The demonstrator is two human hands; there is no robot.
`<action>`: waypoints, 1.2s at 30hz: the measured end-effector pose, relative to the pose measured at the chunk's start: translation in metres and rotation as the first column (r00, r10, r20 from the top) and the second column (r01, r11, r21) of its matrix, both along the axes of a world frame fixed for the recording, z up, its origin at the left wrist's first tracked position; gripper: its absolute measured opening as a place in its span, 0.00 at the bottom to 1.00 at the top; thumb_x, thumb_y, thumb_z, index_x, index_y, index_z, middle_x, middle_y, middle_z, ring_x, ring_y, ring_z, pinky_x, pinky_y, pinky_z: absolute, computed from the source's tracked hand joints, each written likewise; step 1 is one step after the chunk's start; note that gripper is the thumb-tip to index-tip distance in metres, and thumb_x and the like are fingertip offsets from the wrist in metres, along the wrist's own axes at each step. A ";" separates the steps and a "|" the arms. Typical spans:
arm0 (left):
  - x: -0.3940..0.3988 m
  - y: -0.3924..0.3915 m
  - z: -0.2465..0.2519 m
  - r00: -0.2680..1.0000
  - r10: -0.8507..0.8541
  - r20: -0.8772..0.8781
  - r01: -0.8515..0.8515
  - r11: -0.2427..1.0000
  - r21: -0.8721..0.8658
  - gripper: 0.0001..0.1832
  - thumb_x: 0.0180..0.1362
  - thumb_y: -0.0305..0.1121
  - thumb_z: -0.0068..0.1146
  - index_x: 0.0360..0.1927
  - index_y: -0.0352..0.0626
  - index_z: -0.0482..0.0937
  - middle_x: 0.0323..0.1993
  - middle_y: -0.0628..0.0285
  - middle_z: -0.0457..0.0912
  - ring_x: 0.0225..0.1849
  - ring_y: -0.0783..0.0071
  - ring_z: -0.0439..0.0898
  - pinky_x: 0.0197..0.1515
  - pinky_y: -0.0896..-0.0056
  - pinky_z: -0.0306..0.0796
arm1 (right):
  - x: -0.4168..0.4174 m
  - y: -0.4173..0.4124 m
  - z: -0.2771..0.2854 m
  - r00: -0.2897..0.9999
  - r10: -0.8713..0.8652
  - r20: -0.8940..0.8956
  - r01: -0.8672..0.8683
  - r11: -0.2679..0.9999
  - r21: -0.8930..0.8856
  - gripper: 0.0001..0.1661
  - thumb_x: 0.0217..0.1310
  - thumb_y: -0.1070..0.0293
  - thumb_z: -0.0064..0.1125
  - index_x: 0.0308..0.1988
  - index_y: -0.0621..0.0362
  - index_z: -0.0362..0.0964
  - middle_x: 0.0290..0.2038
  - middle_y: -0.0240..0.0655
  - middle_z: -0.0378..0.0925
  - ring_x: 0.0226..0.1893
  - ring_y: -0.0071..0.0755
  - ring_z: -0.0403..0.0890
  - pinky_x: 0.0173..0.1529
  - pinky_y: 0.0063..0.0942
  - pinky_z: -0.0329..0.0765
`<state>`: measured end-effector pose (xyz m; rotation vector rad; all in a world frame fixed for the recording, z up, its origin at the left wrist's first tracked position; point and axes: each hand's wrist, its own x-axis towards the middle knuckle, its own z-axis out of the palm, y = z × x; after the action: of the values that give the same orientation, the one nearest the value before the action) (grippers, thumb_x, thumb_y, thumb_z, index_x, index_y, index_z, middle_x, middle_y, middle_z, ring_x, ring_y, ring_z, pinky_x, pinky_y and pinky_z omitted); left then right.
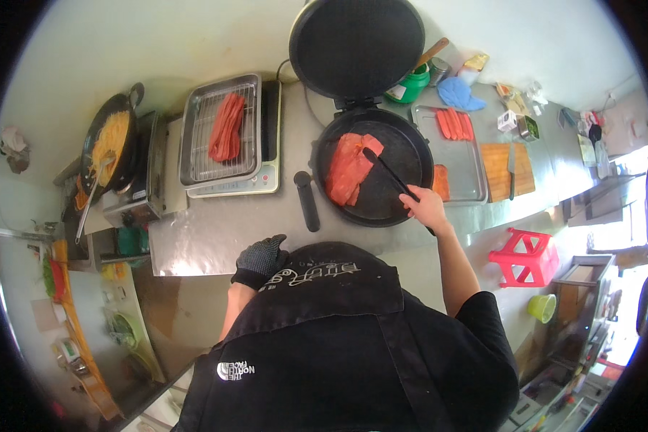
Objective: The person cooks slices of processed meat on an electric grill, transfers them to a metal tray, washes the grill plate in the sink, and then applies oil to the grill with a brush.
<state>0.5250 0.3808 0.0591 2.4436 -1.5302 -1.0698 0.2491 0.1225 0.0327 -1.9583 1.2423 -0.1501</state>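
Observation:
My bare right hand (425, 208) grips a black utensil (391, 174), likely tongs, its tip on the upper right part of some reddish flat pieces of food (351, 167). These lie in the left half of a round black electric griddle pan (375, 220), whose lid (356, 46) stands raised behind. My left hand (261, 261), in a dark dotted glove, rests near the counter's front edge by my apron. I cannot tell whether it holds anything. Up and left, a wire rack in a metal tray (198, 146) bears a stack of red strips (228, 127).
A black handle-like object (306, 202) lies left of the griddle. To the right are a metal tray (478, 178) with red sausages (454, 124) and a wooden board (497, 167) with a knife (512, 167). A wok (89, 156) of yellow shreds stands far left, a pink stool (529, 258) right.

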 end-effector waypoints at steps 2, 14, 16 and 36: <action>0.001 0.004 -0.005 1.000 0.008 -0.006 -0.008 1.000 0.006 0.22 0.51 0.45 0.45 0.50 0.52 0.69 0.44 0.55 0.75 0.43 0.55 0.75 0.45 0.55 0.68 | 0.002 0.002 0.012 0.993 -0.050 0.105 0.025 0.974 0.227 0.18 0.56 0.61 0.51 0.44 0.58 0.70 0.22 0.33 0.74 0.21 0.23 0.76 0.24 0.20 0.71; 0.006 0.011 -0.007 0.999 -0.003 0.042 0.008 0.992 -0.129 0.24 0.49 0.44 0.50 0.52 0.53 0.69 0.40 0.59 0.78 0.41 0.59 0.76 0.44 0.60 0.70 | 0.053 0.015 0.082 0.930 0.025 0.367 -0.101 0.977 0.189 0.18 0.57 0.66 0.51 0.48 0.59 0.68 0.23 0.29 0.73 0.19 0.17 0.72 0.22 0.15 0.68; 0.011 0.016 -0.010 0.999 -0.007 0.044 0.012 0.993 -0.116 0.24 0.50 0.45 0.50 0.52 0.53 0.69 0.41 0.59 0.77 0.43 0.59 0.75 0.45 0.60 0.69 | 0.074 0.013 0.085 0.918 0.040 0.394 -0.121 0.976 0.183 0.19 0.57 0.65 0.51 0.48 0.58 0.68 0.23 0.29 0.73 0.19 0.16 0.72 0.22 0.15 0.68; 0.080 0.068 -0.014 0.980 0.195 -0.027 -0.196 0.979 -0.054 0.23 0.50 0.45 0.48 0.51 0.52 0.69 0.43 0.54 0.76 0.43 0.57 0.75 0.45 0.57 0.68 | 0.338 0.024 0.065 0.754 0.591 0.288 -0.646 0.746 0.160 0.18 0.57 0.62 0.52 0.45 0.60 0.69 0.24 0.29 0.75 0.20 0.18 0.74 0.23 0.17 0.70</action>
<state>0.6048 0.4489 0.0450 2.4731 -1.2627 -0.9999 0.5869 0.1463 0.0974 -1.9594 0.3832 0.1285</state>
